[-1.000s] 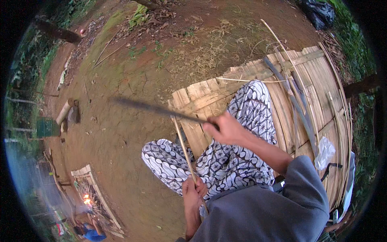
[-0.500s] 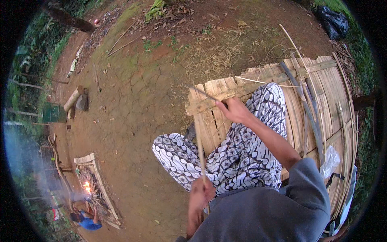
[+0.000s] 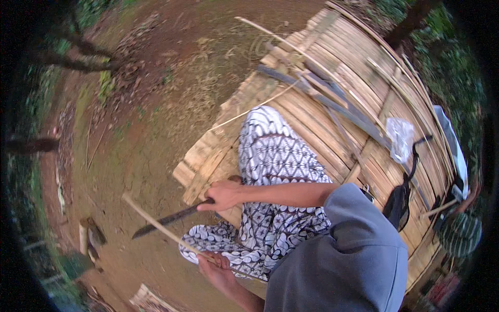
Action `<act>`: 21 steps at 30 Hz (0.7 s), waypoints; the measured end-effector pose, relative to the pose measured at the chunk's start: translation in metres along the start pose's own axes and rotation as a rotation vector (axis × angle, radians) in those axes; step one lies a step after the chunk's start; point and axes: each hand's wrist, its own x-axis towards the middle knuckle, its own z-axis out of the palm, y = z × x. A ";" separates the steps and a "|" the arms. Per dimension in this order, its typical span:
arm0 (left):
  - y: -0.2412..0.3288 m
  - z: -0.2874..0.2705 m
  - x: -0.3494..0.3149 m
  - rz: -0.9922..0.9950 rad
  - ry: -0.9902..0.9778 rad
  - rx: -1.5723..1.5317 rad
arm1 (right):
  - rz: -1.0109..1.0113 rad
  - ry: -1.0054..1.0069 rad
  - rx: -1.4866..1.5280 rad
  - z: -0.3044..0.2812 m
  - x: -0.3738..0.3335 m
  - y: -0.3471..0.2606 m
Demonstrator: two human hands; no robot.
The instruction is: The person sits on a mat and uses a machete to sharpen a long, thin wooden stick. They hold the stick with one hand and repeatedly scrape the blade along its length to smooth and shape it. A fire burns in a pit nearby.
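My right hand (image 3: 221, 195) is wrapped round the handle of a machete (image 3: 182, 213), its dark blade pointing out to the left over the bare ground. In my left hand (image 3: 217, 271), close to my lap, is a thin pale bamboo stick (image 3: 143, 210) that slants up and to the left. Blade and stick cross in the picture; whether they touch I cannot tell. My legs, in patterned black-and-white trousers (image 3: 280, 151), are bent beneath my arms.
I sit on a split-bamboo platform (image 3: 306, 130). On it lie long bamboo strips (image 3: 291, 46), grey slats (image 3: 332, 106), a clear plastic bag (image 3: 400, 139) and a black cloth or bag (image 3: 399, 205). Curly shavings (image 3: 192, 88) litter the ground beyond its edge.
My view has swung to the right, showing more of the platform. The stick has swung from nearly upright to a leftward slant, and the machete now points down-left across it.
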 end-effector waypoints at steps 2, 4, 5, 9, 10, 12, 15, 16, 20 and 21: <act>0.004 0.012 -0.001 0.045 -0.058 0.068 | -0.016 0.016 0.013 -0.004 -0.005 0.000; 0.006 0.023 -0.004 0.080 -0.141 0.109 | -0.006 0.071 0.066 -0.005 -0.006 0.005; 0.008 0.034 -0.008 0.103 -0.125 0.129 | -0.005 0.082 0.108 -0.003 -0.002 0.009; 0.003 0.067 0.004 0.211 -0.235 0.358 | 0.019 0.162 0.231 -0.003 0.018 0.021; -0.002 0.067 0.012 0.230 -0.309 0.455 | 0.029 0.182 0.251 -0.004 0.023 0.024; -0.010 0.076 0.021 0.268 -0.288 0.689 | 0.080 0.241 0.403 -0.009 0.027 0.027; -0.040 0.075 0.038 0.280 -0.295 0.747 | 0.181 0.397 0.610 -0.011 0.036 0.045; -0.049 0.072 0.041 0.276 -0.286 0.753 | 0.234 0.443 0.640 -0.014 0.039 0.054; -0.075 0.046 0.050 0.218 -0.304 0.787 | 0.427 0.411 1.331 -0.036 0.033 0.062; -0.080 0.037 0.051 0.161 -0.304 0.823 | 0.450 0.396 1.583 -0.042 0.026 0.050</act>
